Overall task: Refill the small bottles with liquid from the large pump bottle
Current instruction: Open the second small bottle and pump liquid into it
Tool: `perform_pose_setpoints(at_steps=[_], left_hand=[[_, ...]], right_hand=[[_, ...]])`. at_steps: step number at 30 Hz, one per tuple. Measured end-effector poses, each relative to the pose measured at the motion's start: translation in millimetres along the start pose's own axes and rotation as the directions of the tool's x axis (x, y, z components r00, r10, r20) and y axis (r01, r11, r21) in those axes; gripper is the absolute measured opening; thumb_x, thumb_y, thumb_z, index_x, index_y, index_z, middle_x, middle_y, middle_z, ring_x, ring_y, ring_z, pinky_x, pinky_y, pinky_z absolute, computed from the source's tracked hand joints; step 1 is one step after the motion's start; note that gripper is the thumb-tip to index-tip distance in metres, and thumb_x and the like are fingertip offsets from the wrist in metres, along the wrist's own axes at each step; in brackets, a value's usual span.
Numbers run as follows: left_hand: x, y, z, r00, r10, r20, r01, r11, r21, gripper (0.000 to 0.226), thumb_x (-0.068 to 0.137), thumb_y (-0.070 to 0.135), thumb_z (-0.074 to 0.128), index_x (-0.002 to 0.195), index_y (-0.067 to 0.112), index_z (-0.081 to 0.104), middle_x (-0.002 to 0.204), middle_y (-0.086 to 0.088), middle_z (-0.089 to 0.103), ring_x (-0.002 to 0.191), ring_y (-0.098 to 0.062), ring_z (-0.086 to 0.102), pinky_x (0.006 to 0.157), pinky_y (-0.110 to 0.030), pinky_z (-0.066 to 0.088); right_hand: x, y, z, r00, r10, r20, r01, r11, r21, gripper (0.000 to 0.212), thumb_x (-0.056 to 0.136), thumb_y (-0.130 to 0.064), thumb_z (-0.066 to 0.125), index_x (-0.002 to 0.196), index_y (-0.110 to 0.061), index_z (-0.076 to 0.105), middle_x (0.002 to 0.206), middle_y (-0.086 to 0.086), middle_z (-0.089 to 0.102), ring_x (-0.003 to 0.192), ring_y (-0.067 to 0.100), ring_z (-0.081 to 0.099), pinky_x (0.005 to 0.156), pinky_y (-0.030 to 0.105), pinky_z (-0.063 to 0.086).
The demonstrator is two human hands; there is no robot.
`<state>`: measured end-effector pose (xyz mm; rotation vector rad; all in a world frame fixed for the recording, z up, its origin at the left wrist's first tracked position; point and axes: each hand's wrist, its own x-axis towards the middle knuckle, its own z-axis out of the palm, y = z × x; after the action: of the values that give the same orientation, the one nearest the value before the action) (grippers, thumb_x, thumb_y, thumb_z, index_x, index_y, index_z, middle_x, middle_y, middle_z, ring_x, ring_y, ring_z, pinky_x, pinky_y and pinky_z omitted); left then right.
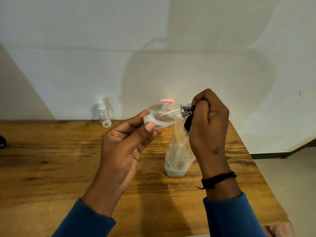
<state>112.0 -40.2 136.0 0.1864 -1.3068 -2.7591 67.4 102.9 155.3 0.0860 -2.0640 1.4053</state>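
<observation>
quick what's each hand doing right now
Left hand: holds the small clear bottle, tilted on its side.
Right hand: fingers curled round the bottle's black cap at its neck.

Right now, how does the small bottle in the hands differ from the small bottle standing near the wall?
The held bottle lies tilted nearly sideways above the table; the far bottle stands upright on it. The held bottle's threaded neck is bare, the right hand at it; the far bottle wears a white top. Both are clear and nearly empty.

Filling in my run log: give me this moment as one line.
left hand: holds small bottle sideways | right hand: grips black cap at its neck | table: second bottle standing
</observation>
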Motion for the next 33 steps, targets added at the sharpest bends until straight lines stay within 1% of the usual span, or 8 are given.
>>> perform_pose_setpoints(at_steps=[5,10,17,19,24,27,29,33], left_hand=[[1.4,-0.3,0.0,1.000,0.002,0.007,-0.002,1.000,0.000,0.054,0.060,0.014,0.076,0.112,0.002,0.069,0.105,-0.013,0.076,0.087,-0.028,0.074,0.071,-0.021,0.058],[0.2,-0.1,0.2,1.000,0.005,0.002,-0.005,1.000,0.005,0.056,0.059,0.014,0.076,0.112,0.001,0.068,0.101,-0.009,0.077,0.085,-0.027,0.074,0.070,-0.021,0.059],[0.2,-1.4,-0.2,1.000,0.003,-0.003,-0.003,1.000,-0.002,0.048,0.065,0.010,0.074,0.112,0.002,0.069,0.104,-0.016,0.075,0.087,-0.030,0.074,0.070,-0.022,0.058],[0.5,-0.8,-1.0,1.000,-0.002,-0.009,0.002,1.000,-0.007,0.047,0.066,0.008,0.073,0.113,0.001,0.070,0.104,-0.016,0.075,0.086,-0.030,0.074,0.070,-0.021,0.058],[1.3,0.3,1.2,1.000,0.001,0.002,-0.001,1.000,-0.002,0.052,0.060,0.013,0.076,0.111,0.003,0.070,0.103,-0.015,0.076,0.085,-0.028,0.074,0.069,-0.021,0.058],[1.7,-1.1,-0.5,1.000,0.002,-0.005,-0.002,1.000,-0.004,0.046,0.067,0.007,0.072,0.113,0.002,0.069,0.104,-0.016,0.075,0.086,-0.029,0.074,0.070,-0.022,0.058],[1.4,-0.9,-2.1,1.000,-0.003,-0.013,0.003,1.000,-0.008,0.044,0.069,0.004,0.069,0.113,0.000,0.068,0.102,-0.014,0.076,0.086,-0.029,0.074,0.070,-0.022,0.059],[0.4,0.4,0.5,1.000,0.003,0.001,-0.003,1.000,0.004,0.050,0.063,0.011,0.074,0.112,0.002,0.069,0.100,-0.012,0.077,0.084,-0.028,0.074,0.069,-0.021,0.058]], right_hand=[[2.2,-2.6,-1.1,1.000,-0.011,0.006,0.011,1.000,0.007,0.021,0.088,-0.006,0.035,0.072,-0.008,0.048,0.059,-0.002,0.041,0.056,0.006,0.038,0.049,0.024,0.027],[0.1,0.0,-0.3,1.000,0.007,-0.004,-0.007,1.000,-0.007,0.021,0.088,-0.009,0.035,0.072,-0.011,0.049,0.058,-0.007,0.041,0.054,0.007,0.038,0.047,0.031,0.029],[1.0,-0.2,-0.6,1.000,-0.007,-0.006,0.007,1.000,0.020,0.022,0.088,-0.005,0.034,0.072,-0.010,0.048,0.057,-0.008,0.041,0.052,0.005,0.040,0.046,0.019,0.027],[0.1,0.4,1.0,1.000,-0.003,-0.001,0.003,1.000,0.014,0.022,0.088,-0.006,0.034,0.072,-0.011,0.048,0.058,-0.008,0.041,0.052,0.005,0.040,0.046,0.019,0.027],[5.0,-3.5,-4.8,1.000,-0.030,0.006,0.031,0.999,-0.032,0.022,0.088,-0.007,0.035,0.072,-0.009,0.048,0.057,-0.005,0.040,0.053,0.007,0.038,0.047,0.025,0.028],[1.6,-1.0,-1.3,1.000,0.001,0.025,-0.002,0.999,0.033,0.021,0.088,-0.005,0.034,0.073,-0.006,0.048,0.059,-0.005,0.039,0.051,0.004,0.038,0.045,0.021,0.027],[0.6,0.3,-0.3,0.999,0.009,0.039,-0.010,0.999,0.033,0.021,0.088,-0.006,0.034,0.072,-0.008,0.047,0.060,-0.006,0.040,0.050,0.004,0.036,0.046,0.019,0.026],[5.2,-2.5,-5.0,0.999,-0.003,0.049,0.002,1.000,0.015,0.021,0.088,-0.007,0.034,0.072,-0.006,0.048,0.057,-0.006,0.040,0.049,0.005,0.037,0.045,0.020,0.026]])
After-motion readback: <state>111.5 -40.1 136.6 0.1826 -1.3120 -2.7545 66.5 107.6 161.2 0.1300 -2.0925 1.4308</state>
